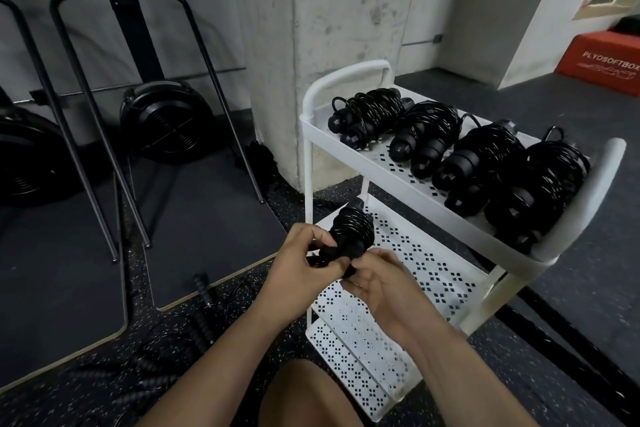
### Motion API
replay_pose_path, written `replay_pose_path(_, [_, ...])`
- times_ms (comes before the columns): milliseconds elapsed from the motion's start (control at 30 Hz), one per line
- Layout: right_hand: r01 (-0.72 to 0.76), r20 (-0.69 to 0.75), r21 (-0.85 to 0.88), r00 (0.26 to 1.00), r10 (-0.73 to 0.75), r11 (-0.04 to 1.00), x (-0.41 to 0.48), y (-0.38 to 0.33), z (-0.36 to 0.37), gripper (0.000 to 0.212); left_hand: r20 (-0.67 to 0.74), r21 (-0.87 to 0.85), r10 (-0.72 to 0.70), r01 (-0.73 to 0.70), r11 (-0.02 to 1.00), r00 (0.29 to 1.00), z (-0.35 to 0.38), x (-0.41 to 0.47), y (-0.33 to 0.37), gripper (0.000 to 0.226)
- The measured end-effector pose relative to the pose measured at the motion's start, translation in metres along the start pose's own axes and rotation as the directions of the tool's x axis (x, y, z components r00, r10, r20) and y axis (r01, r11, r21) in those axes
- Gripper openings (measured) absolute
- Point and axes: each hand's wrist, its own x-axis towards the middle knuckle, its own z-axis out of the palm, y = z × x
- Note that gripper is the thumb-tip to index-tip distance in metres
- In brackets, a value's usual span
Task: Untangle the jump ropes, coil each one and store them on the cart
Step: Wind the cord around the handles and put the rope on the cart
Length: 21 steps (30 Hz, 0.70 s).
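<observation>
A black jump rope (353, 230), wound round its own handles into a tight bundle, is held up in front of the white cart (349, 76). My left hand (296, 265) grips the bundle's near end from the left, and my right hand (379, 282) pinches the same end from the right. Several coiled black ropes (481, 158) lie side by side on the cart's top tray. More black handles and loose rope (204, 291) lie tangled on the speckled floor at lower left.
The cart's perforated middle shelf (426, 267) and lower shelf (349, 350) sit below my hands. A concrete pillar (329, 28) stands behind the cart. Black fan machines (166, 121) with metal frames stand at left. A red plyo box (602, 62) is at far right.
</observation>
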Motion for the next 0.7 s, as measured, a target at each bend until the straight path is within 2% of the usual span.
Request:
replay_pose_path(133, [-0.04, -0.026, -0.017, 0.999, 0.04, 0.999, 0.006, -0.005, -0.008, 0.051, 0.101, -0.035, 0.027, -0.024, 0.999, 0.995, -0.001, 0.007, -0.005, 0.027])
replay_pose_path(233, [-0.067, -0.009, -0.028, 0.998, 0.067, 0.997, 0.005, -0.007, -0.011, 0.061, 0.132, -0.108, 0.049, -0.035, 0.994, 0.99, -0.004, 0.009, -0.008, 0.043])
replay_pose_path(400, [-0.052, -0.027, 0.014, 0.998, 0.052, 0.999, 0.003, -0.003, -0.009, 0.049, 0.109, -0.084, 0.123, -0.114, 0.99, 0.986, -0.004, 0.012, -0.013, 0.052])
replay_pose_path(500, [-0.04, -0.025, 0.046, 0.999, 0.041, 0.998, 0.004, 0.003, -0.007, 0.045, 0.063, -0.108, 0.054, -0.047, 0.993, 0.997, -0.002, 0.009, -0.017, 0.052])
replay_pose_path(567, [-0.039, -0.022, 0.078, 0.999, 0.041, 0.996, 0.006, 0.005, -0.007, 0.043, 0.03, -0.213, -0.014, 0.02, 0.977, 0.999, -0.002, 0.004, -0.015, 0.052])
replay_pose_path(633, [-0.026, -0.027, 0.097, 0.999, 0.029, 0.995, 0.006, 0.005, -0.007, 0.034, 0.052, -0.284, -0.045, 0.058, 0.957, 0.998, -0.002, -0.003, -0.011, 0.052])
replay_pose_path(700, [-0.014, -0.021, 0.104, 1.0, 0.016, 0.995, 0.005, 0.004, -0.008, 0.025, 0.119, -0.261, -0.029, 0.059, 0.963, 0.992, -0.001, -0.011, -0.009, 0.054])
